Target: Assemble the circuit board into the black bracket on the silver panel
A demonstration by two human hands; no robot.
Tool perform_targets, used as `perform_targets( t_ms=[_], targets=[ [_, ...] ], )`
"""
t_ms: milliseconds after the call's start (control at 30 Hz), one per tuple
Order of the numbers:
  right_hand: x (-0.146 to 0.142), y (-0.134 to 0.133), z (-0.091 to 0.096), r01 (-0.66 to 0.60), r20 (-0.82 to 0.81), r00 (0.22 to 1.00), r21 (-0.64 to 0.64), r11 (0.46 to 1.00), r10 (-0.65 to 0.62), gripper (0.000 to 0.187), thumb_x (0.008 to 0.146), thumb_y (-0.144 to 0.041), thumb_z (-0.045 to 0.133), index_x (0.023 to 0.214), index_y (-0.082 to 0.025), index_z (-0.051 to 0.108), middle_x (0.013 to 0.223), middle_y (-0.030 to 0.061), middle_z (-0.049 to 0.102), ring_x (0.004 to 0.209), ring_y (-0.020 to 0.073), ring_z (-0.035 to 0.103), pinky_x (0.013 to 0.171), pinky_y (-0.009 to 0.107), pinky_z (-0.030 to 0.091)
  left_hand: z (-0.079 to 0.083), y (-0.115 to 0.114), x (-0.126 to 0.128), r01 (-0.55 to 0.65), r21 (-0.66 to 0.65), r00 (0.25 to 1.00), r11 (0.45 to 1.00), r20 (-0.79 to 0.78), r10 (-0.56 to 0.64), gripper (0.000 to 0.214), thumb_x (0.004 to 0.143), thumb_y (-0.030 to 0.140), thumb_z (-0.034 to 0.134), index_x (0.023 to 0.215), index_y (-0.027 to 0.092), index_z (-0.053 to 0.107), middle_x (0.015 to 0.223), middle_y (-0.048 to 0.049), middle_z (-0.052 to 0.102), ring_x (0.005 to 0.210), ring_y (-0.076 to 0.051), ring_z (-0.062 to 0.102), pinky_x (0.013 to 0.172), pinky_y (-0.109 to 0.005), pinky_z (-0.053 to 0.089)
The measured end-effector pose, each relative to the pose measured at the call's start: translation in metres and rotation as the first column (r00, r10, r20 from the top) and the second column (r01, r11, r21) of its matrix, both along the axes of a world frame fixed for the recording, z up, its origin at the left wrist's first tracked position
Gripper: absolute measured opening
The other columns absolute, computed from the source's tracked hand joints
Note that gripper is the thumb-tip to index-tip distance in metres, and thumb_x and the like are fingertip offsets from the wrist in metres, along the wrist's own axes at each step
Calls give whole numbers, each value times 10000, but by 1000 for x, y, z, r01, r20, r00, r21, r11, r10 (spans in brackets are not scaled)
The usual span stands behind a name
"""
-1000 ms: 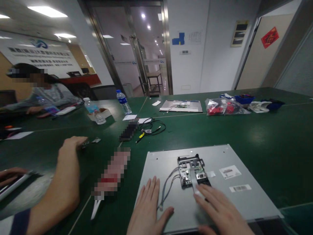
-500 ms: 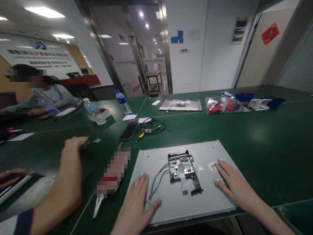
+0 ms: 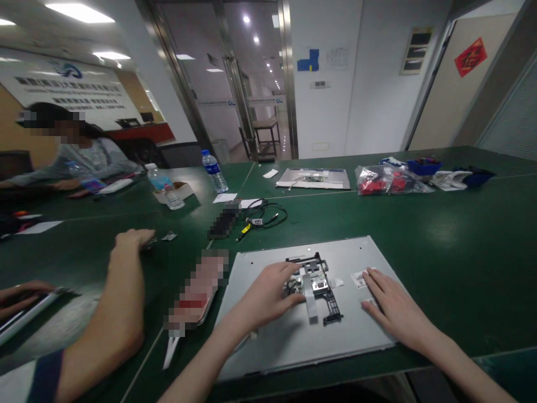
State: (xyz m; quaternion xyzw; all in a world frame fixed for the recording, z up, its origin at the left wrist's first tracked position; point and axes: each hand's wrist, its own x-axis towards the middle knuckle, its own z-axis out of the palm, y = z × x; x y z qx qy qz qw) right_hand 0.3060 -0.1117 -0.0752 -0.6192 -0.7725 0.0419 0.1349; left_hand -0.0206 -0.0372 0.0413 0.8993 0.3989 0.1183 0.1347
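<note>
A large flat light-grey display panel (image 3: 260, 341) lies on the table in front of me. On its middle sits an electronics assembly (image 3: 319, 286), a circuit board with black plastic brackets and a flat grey ribbon. My left hand (image 3: 274, 294) reaches over the left side of this assembly, thumb and fingers apart, hiding part of the board and most of its cables. Whether the fingertips touch it I cannot tell. My right hand (image 3: 388, 305) rests flat on the panel's right side, fingers stretched out beside a white label (image 3: 358, 279).
A co-worker's arm (image 3: 126, 302) extends over the table at left, near a pink pouch (image 3: 201, 285). Ahead are a phone (image 3: 224, 222), black cables (image 3: 268, 215), water bottles (image 3: 213, 171), a second panel (image 3: 285, 180) and a plastic bag with red items (image 3: 388, 182). Another person sits far left.
My left hand has moved from the panel's left edge up and rightward to the electronics assembly. My right hand stays flat on the panel. The panel appears slightly shifted with the camera view.
</note>
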Motion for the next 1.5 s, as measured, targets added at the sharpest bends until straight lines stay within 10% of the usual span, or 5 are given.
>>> perform_targets(
  t_ms=[367, 567, 800, 1033, 1500],
  targets=[
    [-13, 43, 61, -156, 81, 983, -115, 981, 166, 353, 927, -433, 546, 1034, -137, 706, 1066, 166, 698, 1017, 348, 644, 922, 523, 491, -10, 42, 28, 83, -42, 997, 996, -1, -83, 215, 862, 307, 649, 1037, 183, 659, 1015, -84, 700, 958, -260, 647, 878, -422, 492],
    [-49, 86, 87, -447, -179, 885, -79, 891, 429, 269, 925, -378, 600, 1100, -189, 676, 1067, 112, 676, 1024, 277, 621, 915, 446, 492, -13, 49, 10, 182, -75, 982, 980, 56, -178, 706, 680, 477, 810, 1281, 221, 543, 1294, -115, 581, 1204, -321, 534, 1038, -486, 413],
    [-52, 108, 63, -535, -395, 772, 20, 845, 498, 600, 826, -424, 733, 1349, -222, 517, 1349, 135, 536, 1237, 286, 506, 1063, 479, 412, -31, 54, -11, 62, -212, 987, 975, -132, -92, 1335, 465, 663, 849, 1535, 212, 189, 1559, -210, 244, 1428, -458, 224, 1139, -616, 244],
    [-37, 116, 34, -474, -490, 784, -74, 877, 382, 828, 814, -484, 729, 1498, -234, 334, 1484, 145, 435, 1336, 316, 438, 1131, 527, 343, -39, 61, -9, 133, -223, 989, 966, -40, -145, 1220, 513, 551, 855, 1513, 257, 222, 1458, -152, 366, 1349, -409, 349, 1117, -575, 318],
    [-31, 115, 42, -463, -485, 804, -148, 874, 344, 818, 824, -483, 718, 1500, -227, 337, 1500, 137, 423, 1332, 304, 443, 1121, 509, 353, -39, 57, -9, 168, -245, 985, 955, 21, -168, 1138, 567, 523, 850, 1505, 276, 255, 1486, -139, 330, 1350, -404, 344, 1130, -601, 303]
  ],
)
